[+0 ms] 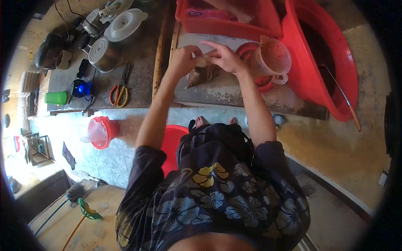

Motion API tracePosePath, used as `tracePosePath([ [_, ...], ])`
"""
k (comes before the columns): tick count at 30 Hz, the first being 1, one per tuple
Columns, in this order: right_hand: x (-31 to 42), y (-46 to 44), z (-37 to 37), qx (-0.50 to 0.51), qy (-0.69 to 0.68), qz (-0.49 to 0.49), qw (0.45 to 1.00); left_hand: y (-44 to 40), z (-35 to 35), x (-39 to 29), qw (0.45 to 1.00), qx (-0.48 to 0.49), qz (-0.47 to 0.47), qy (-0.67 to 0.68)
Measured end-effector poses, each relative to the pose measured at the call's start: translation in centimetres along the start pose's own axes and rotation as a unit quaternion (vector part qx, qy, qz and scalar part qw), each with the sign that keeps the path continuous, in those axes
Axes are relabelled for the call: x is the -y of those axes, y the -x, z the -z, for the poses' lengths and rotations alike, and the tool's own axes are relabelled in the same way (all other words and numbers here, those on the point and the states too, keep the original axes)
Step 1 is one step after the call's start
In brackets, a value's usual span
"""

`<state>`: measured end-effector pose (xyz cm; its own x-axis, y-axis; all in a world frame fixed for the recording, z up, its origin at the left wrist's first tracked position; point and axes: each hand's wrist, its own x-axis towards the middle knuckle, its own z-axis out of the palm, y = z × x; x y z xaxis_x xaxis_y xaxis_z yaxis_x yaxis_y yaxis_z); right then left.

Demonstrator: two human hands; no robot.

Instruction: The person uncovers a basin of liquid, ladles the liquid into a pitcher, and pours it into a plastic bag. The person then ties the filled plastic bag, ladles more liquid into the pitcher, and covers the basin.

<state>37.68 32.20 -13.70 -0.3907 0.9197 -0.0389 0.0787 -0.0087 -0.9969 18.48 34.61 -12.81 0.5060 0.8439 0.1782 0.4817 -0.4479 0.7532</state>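
Observation:
A small clear plastic bag (198, 77) with something brown inside rests on the counter, its gathered top between my two hands. My left hand (183, 62) is closed, with thumb and fingers pinching the bag's neck from the left. On the right side of the neck, my right hand (228, 59) pinches it too, its index finger stretched out. The exact fingertip contact is partly hidden. Just right of that hand stands a clear plastic measuring jug (272, 56) with brown specks, over a red round dish (263, 83).
A red basin (351, 75) holds dark contents and a wooden-handled tool (355, 117). Behind my hands is a red rectangular tub (230, 31) with a pink packet. Scissors (120, 90), lidded pots (99, 52) and a green cup (55, 98) lie left. A red bin (109, 131) stands below.

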Motion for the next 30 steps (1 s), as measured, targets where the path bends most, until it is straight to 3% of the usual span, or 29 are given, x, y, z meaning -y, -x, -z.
tracePosePath([
  [3, 0.9, 0.1, -0.4, -0.064, 0.024, 0.005, 0.998, 0.6, 0.6, -1.1, 0.978, 0.044, -0.163, -0.121],
  [6, 1.1, -0.2, -0.9, -0.098, 0.068, -0.021, 0.993, 0.7, 0.1, -2.6, 0.962, 0.074, -0.092, -0.247],
  [7, 0.1, -0.3, -1.1, -0.106, 0.138, 0.036, 0.984, 0.6, -0.1, -2.6, 0.95, 0.091, -0.059, -0.293],
  [10, -1.5, -0.1, -2.4, -0.114, 0.295, 0.191, 0.929, 0.3, 1.3, -2.8, 0.912, 0.158, -0.075, -0.371],
  [13, 0.0, 1.3, -3.5, -0.145, 0.453, 0.122, 0.871, 0.1, 3.0, -2.5, 0.973, 0.169, -0.072, -0.138],
  [14, -0.4, 1.6, -3.6, -0.136, 0.434, 0.112, 0.884, 0.4, 2.9, -2.0, 0.99, 0.137, -0.018, 0.008],
  [15, -0.7, 1.8, -3.6, -0.156, 0.422, 0.134, 0.883, 0.4, 2.8, -2.1, 0.979, 0.125, 0.071, 0.144],
  [17, -1.1, 2.3, -3.8, -0.195, 0.394, 0.176, 0.881, 1.4, 2.7, -2.9, 0.877, 0.095, 0.246, 0.402],
  [20, -1.6, 2.7, -3.8, -0.224, 0.455, 0.208, 0.836, 1.9, 3.4, -3.4, 0.852, 0.092, 0.194, 0.477],
  [26, 0.2, 1.7, -4.0, -0.217, 0.404, 0.23, 0.858, 1.3, 6.7, -6.9, 0.879, 0.065, 0.125, 0.457],
  [29, 3.4, 2.0, -4.6, -0.2, 0.378, 0.235, 0.873, 0.5, 8.5, -9.7, 0.893, 0.015, 0.135, 0.429],
  [30, 4.9, 1.9, -4.4, -0.188, 0.356, 0.261, 0.877, 0.5, 10.2, -9.9, 0.912, 0.045, 0.122, 0.389],
])
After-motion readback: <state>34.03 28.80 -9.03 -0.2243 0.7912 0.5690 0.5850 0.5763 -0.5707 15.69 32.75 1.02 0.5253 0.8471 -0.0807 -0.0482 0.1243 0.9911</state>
